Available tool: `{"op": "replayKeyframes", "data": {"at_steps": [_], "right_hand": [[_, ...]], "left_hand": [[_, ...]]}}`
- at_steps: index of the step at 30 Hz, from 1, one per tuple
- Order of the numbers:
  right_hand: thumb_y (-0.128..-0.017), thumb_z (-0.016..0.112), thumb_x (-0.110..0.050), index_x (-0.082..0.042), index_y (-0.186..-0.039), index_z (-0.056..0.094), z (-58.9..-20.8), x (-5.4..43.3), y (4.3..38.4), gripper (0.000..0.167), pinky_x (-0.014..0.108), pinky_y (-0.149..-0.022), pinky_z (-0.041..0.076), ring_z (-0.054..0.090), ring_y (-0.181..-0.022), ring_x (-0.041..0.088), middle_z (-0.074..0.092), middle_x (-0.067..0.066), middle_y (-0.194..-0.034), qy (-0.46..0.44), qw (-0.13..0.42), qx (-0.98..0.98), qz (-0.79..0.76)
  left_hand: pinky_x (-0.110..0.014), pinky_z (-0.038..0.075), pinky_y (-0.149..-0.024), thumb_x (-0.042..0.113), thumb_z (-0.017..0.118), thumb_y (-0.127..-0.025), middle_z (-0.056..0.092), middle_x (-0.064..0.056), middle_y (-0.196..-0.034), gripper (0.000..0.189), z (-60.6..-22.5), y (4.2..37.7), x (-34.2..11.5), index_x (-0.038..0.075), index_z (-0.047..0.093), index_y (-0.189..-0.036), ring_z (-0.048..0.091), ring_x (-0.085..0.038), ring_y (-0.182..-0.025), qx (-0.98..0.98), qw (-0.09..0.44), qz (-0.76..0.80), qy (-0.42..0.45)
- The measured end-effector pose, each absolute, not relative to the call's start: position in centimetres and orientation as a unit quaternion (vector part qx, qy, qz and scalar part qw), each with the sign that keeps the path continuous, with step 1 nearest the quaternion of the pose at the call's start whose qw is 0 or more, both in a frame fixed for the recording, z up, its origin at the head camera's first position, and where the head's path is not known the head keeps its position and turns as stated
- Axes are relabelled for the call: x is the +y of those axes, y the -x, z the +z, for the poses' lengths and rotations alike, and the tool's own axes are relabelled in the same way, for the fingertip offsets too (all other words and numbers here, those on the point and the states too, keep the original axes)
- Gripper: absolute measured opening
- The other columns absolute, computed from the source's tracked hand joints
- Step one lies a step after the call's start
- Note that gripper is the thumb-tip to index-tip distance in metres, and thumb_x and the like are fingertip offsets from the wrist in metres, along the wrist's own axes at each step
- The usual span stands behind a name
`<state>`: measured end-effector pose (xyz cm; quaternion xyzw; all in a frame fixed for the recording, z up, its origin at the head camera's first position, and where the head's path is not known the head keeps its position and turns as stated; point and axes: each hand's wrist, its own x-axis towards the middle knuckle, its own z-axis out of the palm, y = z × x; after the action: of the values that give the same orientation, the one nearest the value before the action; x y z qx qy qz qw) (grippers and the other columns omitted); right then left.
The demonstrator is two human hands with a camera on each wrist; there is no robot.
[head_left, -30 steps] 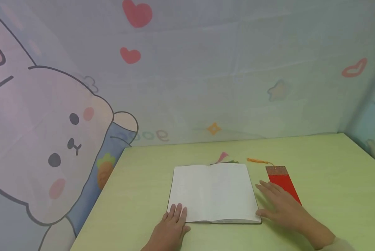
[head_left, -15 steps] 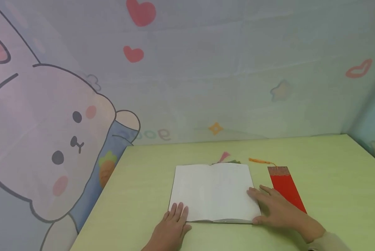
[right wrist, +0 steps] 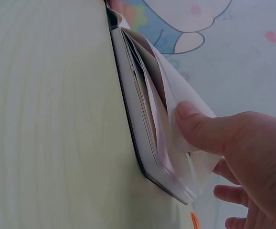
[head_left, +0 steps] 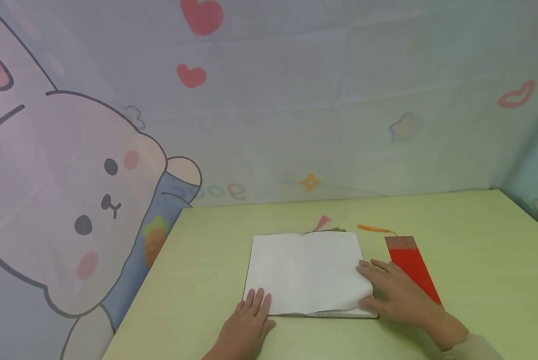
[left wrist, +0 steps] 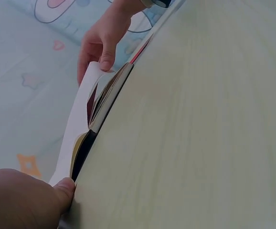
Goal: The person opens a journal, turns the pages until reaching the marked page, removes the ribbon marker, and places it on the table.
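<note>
Notebk on tbl, tassel behind it, bookmark to its R.
</note>
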<state>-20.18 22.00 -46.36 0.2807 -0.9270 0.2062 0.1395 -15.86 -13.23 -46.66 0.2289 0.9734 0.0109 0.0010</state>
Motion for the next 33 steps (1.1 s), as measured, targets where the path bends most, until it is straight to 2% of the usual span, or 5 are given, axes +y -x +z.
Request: {"op": "replayKeyframes", "data": {"at_steps": [6,12,18,26,33], "right_hand": [[-0.079,0.073,-0.038,-0.007,-0.137,0.045,-45.8,21.4,19.6,0.072,0.049,-0.096,0.037,0.038,-0.126,0.032,0.042,0.011,-0.141,-0.295,0.192,-0.915,0.197],[-0.079,0.073,-0.037,-0.005,-0.141,0.039,-45.4,20.6,19.2,0.078,0.015,-0.106,0.014,0.035,-0.129,0.030,0.038,0.010,-0.144,-0.299,0.220,-0.905,0.207],[-0.080,0.072,-0.035,-0.006,-0.141,0.038,-44.8,19.6,19.2,0.076,0.019,-0.108,0.016,0.034,-0.131,0.028,0.038,0.010,-0.144,-0.304,0.237,-0.895,0.226],[-0.085,0.069,-0.027,-0.003,-0.148,0.017,-44.3,17.0,19.1,0.085,0.013,-0.107,0.009,0.029,-0.134,0.029,0.024,0.012,-0.151,-0.309,0.214,-0.876,0.303],[-0.091,0.060,-0.034,-0.015,-0.151,0.009,-43.6,14.2,18.6,0.081,0.025,-0.107,0.024,0.033,-0.133,0.020,0.024,0.003,-0.152,-0.269,0.139,-0.870,0.390]], "left_hand": [[-0.047,0.033,-0.102,0.040,0.038,-0.099,0.037,-0.017,-0.144,0.056,-46.6,16.1,-13.4,0.002,0.040,-0.139,0.032,-0.033,-0.132,0.973,0.002,0.007,-0.232],[-0.046,0.035,-0.101,0.039,0.043,-0.097,0.038,-0.017,-0.143,0.055,-46.5,16.3,-13.5,0.003,0.042,-0.138,0.034,-0.034,-0.131,0.972,-0.011,0.030,-0.231],[-0.046,0.036,-0.100,0.040,0.048,-0.095,0.033,-0.020,-0.145,0.058,-46.4,16.1,-13.9,0.003,0.040,-0.139,0.031,-0.034,-0.133,0.972,-0.027,0.051,-0.228],[-0.047,0.033,-0.102,0.042,0.048,-0.095,0.031,-0.020,-0.146,0.061,-46.3,15.9,-14.4,0.004,0.036,-0.142,0.028,-0.033,-0.134,0.969,-0.038,0.044,-0.238],[-0.046,0.035,-0.101,0.041,0.048,-0.095,0.039,-0.017,-0.142,0.058,-45.9,15.5,-15.1,0.002,0.043,-0.137,0.034,-0.031,-0.132,0.963,-0.081,0.042,-0.255]]}}
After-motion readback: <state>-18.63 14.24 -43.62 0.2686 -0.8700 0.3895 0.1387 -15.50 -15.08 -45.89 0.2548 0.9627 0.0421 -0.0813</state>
